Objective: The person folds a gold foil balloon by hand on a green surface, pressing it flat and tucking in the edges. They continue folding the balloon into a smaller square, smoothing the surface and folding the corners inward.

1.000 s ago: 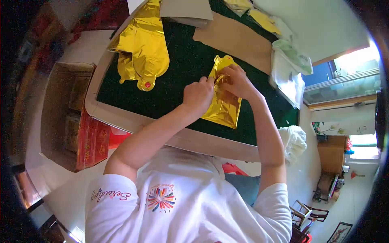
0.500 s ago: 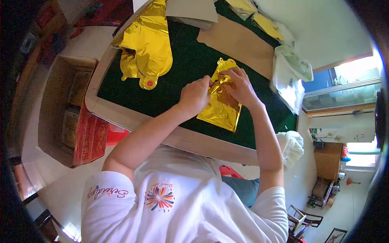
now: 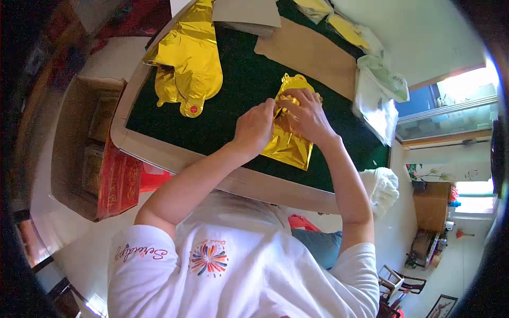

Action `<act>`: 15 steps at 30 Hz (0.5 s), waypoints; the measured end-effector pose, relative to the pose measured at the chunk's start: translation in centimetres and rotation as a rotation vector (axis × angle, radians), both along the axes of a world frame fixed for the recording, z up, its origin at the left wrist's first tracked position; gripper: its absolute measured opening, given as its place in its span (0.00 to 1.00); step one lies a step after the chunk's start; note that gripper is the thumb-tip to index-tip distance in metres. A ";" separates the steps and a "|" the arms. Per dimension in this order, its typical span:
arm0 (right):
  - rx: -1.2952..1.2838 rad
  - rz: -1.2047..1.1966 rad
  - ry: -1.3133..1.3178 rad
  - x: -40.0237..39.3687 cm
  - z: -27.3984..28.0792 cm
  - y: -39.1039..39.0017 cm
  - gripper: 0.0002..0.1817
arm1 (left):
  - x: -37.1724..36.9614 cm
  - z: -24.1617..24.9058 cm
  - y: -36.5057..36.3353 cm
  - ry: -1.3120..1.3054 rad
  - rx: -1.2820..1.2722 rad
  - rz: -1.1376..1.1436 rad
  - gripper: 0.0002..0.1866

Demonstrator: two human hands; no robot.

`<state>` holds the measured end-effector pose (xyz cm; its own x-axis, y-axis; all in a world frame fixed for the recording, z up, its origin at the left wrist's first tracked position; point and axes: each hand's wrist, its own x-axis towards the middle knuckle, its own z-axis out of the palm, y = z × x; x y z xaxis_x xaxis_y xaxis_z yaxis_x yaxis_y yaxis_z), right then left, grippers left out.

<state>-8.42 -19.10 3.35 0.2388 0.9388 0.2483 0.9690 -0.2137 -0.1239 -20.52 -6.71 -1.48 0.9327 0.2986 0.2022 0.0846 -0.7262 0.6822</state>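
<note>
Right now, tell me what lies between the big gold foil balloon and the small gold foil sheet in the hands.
In the head view, only bare dark green felt tabletop separates the big gold foil balloon from the small gold foil sheet.

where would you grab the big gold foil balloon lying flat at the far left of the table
Probably by its narrow neck, the end with the red dot, on the gold foil balloon. That end points toward the near edge of the green table, lies clear of the cardboard, and is slim enough to pinch from above; the wide flat body offers little to grip.
</note>
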 end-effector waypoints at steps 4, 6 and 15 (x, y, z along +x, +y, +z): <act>-0.065 0.030 -0.049 0.6 -0.5 -0.4 0.14 | -0.3 0.1 0.1 -0.079 -0.009 0.021 0.21; -0.058 0.036 0.003 0.4 -0.1 -0.3 0.13 | -0.4 0.5 0.2 -0.075 -0.032 0.013 0.21; -0.070 -0.038 0.390 1.4 -0.4 -0.3 0.17 | -0.3 0.8 0.4 0.051 -0.043 -0.016 0.20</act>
